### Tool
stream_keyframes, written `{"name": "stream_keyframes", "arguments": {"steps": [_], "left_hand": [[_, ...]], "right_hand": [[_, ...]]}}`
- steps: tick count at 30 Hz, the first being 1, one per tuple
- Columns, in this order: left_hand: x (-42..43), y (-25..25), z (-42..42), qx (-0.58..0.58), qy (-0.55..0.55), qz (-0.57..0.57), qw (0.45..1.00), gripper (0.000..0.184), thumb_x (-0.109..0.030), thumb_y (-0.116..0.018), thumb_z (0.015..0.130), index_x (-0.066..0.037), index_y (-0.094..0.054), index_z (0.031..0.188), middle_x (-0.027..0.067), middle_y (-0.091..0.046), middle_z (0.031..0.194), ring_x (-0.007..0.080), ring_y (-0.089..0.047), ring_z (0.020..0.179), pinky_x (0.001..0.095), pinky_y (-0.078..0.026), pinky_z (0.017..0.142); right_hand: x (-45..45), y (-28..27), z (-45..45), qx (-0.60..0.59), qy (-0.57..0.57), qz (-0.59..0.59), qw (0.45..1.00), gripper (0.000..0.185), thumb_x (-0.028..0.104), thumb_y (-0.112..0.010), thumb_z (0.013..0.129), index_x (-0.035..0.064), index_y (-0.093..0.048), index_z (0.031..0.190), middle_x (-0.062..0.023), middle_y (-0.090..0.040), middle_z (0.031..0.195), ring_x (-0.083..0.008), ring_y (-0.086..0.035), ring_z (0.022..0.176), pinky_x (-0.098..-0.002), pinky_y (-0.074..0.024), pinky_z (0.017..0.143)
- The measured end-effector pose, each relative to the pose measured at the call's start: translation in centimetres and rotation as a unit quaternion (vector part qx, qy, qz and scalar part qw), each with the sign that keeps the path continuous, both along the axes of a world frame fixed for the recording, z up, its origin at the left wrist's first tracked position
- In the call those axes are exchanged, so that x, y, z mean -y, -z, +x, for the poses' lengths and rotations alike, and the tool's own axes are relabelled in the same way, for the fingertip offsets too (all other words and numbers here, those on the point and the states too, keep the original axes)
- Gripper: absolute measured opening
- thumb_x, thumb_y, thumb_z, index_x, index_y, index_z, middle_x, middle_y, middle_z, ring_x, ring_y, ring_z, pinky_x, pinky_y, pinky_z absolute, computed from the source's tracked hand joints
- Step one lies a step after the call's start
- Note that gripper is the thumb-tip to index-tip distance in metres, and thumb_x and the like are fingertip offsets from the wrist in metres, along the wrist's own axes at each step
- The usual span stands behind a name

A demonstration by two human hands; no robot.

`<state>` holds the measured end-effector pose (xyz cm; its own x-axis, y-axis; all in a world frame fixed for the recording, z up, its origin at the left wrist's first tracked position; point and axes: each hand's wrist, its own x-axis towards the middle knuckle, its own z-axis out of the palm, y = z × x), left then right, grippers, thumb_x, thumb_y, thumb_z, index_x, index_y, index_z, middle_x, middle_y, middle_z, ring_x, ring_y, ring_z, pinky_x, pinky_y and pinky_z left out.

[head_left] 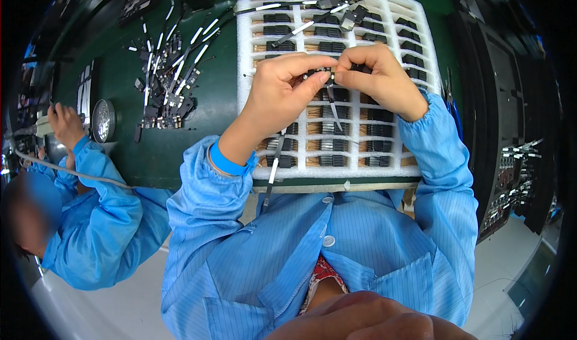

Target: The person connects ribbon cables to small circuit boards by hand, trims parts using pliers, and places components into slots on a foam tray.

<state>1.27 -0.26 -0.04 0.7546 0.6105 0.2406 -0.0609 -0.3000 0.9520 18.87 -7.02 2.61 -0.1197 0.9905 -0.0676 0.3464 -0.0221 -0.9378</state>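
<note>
My left hand [285,87] and my right hand [378,78] meet above a white foam tray [244,45]. Between their fingertips they pinch a small black electronic part [321,73], mostly hidden by the fingers. A thin dark strip [334,108] with a pale section hangs below it. Under my left wrist, a black cable with a white label [274,167] crosses the tray's near edge; whether it joins the held part I cannot tell. Rows of black connectors [330,159] with tan wires fill the tray's slots. A blue band [231,164] circles my left wrist.
Labelled cable assemblies lie in a pile [165,87] on the green table [210,129]. More cable assemblies [348,6] rest across the tray's far end. A round metal dish [103,120] stands at left, near a co-worker's hand [66,125]. Dark racks [499,99] are at right.
</note>
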Motion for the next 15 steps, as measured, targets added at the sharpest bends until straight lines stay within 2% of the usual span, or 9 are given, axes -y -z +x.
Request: {"name": "stream_keyframes", "arguments": {"steps": [3, 6, 9, 15], "left_hand": [[0.23, -0.22, 0.2, 0.047, -0.008, -0.137, 0.989, 0.02, -0.004, -0.058, 0.078, 0.001, -0.059, 0.098, 0.0039, -0.059, 0.075, 0.004, -0.049, 0.061, 0.0159, -0.041, 0.054], [0.1, -0.71, 0.11, 0.031, -0.005, -0.143, 0.989, 0.021, -0.005, -0.059, 0.078, 0.001, -0.059, 0.098, 0.0007, -0.055, 0.065, 0.0027, -0.044, 0.054, 0.0151, -0.036, 0.048], [0.19, -0.68, 0.29, 0.065, -0.003, -0.172, 0.983, 0.022, -0.006, -0.06, 0.078, 0.001, -0.059, 0.099, -0.0002, -0.054, 0.062, 0.0031, -0.043, 0.052, 0.0154, -0.033, 0.045], [0.09, -0.52, 0.21, 0.058, -0.007, -0.197, 0.979, 0.022, -0.006, -0.06, 0.077, 0.001, -0.06, 0.098, 0.0027, -0.057, 0.067, 0.0039, -0.046, 0.054, 0.0149, -0.037, 0.048]], "right_hand": [[0.07, 0.07, -0.33, 0.001, 0.016, 0.046, 0.999, 0.012, 0.012, -0.055, 0.073, 0.0002, -0.057, 0.069, 0.0001, -0.051, 0.059, -0.0049, -0.042, 0.055, -0.0204, -0.0334, 0.047], [0.22, 0.19, -0.39, 0.033, 0.025, 0.083, 0.996, 0.013, 0.013, -0.056, 0.073, -0.0005, -0.057, 0.071, -0.0009, -0.052, 0.06, -0.0057, -0.044, 0.056, -0.0206, -0.0344, 0.048], [0.38, -0.16, -0.44, 0.028, 0.03, 0.073, 0.996, 0.014, 0.013, -0.056, 0.073, -0.0007, -0.057, 0.071, -0.0018, -0.053, 0.062, -0.0061, -0.046, 0.058, -0.0206, -0.0356, 0.049], [0.54, -0.63, -0.58, 0.025, 0.045, 0.067, 0.996, 0.015, 0.014, -0.057, 0.073, -0.0013, -0.057, 0.072, -0.0032, -0.055, 0.063, -0.0077, -0.048, 0.059, -0.0224, -0.0381, 0.051]]}}
